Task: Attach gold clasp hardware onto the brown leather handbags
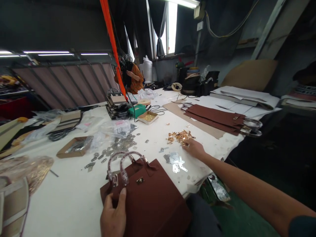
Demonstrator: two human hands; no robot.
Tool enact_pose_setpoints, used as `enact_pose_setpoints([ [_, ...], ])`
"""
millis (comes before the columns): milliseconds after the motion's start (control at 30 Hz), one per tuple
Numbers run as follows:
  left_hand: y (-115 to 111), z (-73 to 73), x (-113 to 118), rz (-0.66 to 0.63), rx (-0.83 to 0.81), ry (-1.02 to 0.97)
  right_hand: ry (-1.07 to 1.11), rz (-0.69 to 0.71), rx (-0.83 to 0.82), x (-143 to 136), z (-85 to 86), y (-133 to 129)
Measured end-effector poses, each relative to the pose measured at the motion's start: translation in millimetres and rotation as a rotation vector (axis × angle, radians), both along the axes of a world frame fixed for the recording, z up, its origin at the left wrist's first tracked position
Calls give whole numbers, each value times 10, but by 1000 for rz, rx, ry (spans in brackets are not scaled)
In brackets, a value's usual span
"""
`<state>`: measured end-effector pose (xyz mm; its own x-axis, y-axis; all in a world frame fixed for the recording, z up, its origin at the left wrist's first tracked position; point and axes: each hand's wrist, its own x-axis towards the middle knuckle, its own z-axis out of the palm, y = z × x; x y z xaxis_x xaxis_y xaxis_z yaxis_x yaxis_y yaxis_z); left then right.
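Note:
A brown handbag (pixel 158 194) with plastic-wrapped handles and a gold clasp leans at the table's front edge. My left hand (pixel 114 212) grips its upper left edge, thumb on the near face. Further off to the right, my right hand (pixel 195 148) has its fingers bent together at the near side of a pile of gold metal fittings (pixel 181 135). A small gold piece shows at its fingertips, too small to name exactly. Flat silver metal plates (pixel 175 159) lie between the bag and my right hand. More grey metal plates (pixel 120 144) are scattered behind the bag.
Brown bag panels (pixel 214 118) with wrapped handles lie at the right. A cardboard box (pixel 74 147) of metal parts stands left, near plastic bags (pixel 111 130). A green box (pixel 137 111) and a small tray (pixel 148 117) sit further back. Another person (pixel 134 77) is at the far end.

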<state>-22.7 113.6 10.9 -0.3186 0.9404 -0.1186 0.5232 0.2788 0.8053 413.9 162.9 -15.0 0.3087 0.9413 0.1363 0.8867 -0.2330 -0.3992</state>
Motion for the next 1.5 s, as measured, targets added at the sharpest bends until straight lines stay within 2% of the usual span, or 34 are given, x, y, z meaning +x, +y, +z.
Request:
enact_pose_setpoints([
  [133,35,-69,-34,151,95,-282,-18,38,-27,-41,7,38],
  [333,-34,44,-22,199,-209,-879,-22,51,-120,-35,105,67],
  [433,-126,49,-10,193,-186,-1050,-31,68,-147,-4,129,45],
  [533,-197,-32,-16,195,-61,-1056,-4,65,-99,-20,176,-8],
  [633,-247,-136,-27,204,56,-1036,249,33,-17,-264,316,-157],
  [700,-264,-199,-31,194,104,-1034,516,53,40,-631,442,-329],
  [767,-267,-250,-31,204,136,-1023,733,130,77,-1145,546,-535],
  [833,-265,-285,-32,231,164,-1000,867,243,19,-1716,593,-734],
  [933,-275,-307,-37,256,202,-969,888,388,-70,-2421,545,-923],
  [1000,-295,-310,-46,236,219,-958,775,515,-98,-2666,470,-950],
  [1067,-318,-314,-56,201,231,-949,620,663,-96,-2724,402,-920],
  [1133,-333,-321,-65,169,244,-941,461,786,-70,-2660,362,-867],
  [1267,-329,-340,-77,137,264,-920,217,905,31,-2520,364,-786],
  [1367,-321,-339,-81,150,268,-896,246,855,118,-2593,375,-767],
  [1500,-326,-307,-79,160,278,-867,461,609,156,-2854,354,-797],
])
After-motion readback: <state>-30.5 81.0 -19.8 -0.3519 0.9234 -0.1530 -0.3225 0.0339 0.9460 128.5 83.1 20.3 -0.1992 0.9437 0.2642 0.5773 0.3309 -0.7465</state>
